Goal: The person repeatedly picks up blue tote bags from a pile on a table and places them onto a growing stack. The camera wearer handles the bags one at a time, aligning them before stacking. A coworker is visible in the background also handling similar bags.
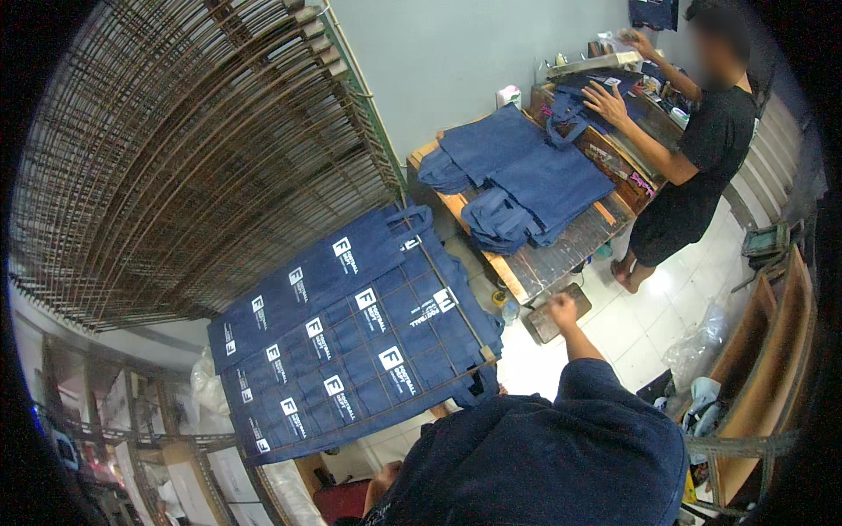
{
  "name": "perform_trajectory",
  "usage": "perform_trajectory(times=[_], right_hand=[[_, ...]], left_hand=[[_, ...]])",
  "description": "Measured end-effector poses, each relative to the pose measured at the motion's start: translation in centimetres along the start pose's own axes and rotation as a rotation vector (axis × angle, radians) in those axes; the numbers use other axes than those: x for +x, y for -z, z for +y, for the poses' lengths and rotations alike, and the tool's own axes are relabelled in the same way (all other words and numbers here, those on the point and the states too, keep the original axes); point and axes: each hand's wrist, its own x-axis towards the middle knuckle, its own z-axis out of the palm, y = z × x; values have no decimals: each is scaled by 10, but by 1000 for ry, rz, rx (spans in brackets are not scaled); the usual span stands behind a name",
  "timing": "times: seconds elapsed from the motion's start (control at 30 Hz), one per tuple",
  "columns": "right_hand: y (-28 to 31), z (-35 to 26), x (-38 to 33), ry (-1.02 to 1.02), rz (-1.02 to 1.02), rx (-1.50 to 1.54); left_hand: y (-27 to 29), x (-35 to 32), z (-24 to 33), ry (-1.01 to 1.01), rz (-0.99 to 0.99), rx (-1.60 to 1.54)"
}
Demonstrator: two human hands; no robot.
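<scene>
My right hand (564,307) is raised over the floor beside the wooden work table, its fingers curled in and nothing visible in it. My left hand (383,480) shows only partly beside my body at the lower edge; its fingers are hidden. Ahead and to the left, navy cloth bags (316,329) with white prints lie in overlapping rows on a wire drying rack (412,377). Neither hand touches them. Plain navy bags (535,175) with handles are piled on the wooden table (509,276).
Many raised wire shelves (219,149) of the rack stand at the upper left. A co-worker (702,167) stands at the table's far right, both hands over a cluttered bench. A dark wooden block (557,320) is on the tiled floor; wooden boards (759,377) lean at right.
</scene>
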Motion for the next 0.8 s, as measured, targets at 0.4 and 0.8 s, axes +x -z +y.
perform_trajectory(times=[0.4, 0.8], right_hand=[[43, -132, 144, -168, 125, 847], [-17, -194, 246, -413, -127, 1299]], left_hand=[[20, -12, -23, -123, 52, 431], [4, -41, 14, 39, 409, 251]])
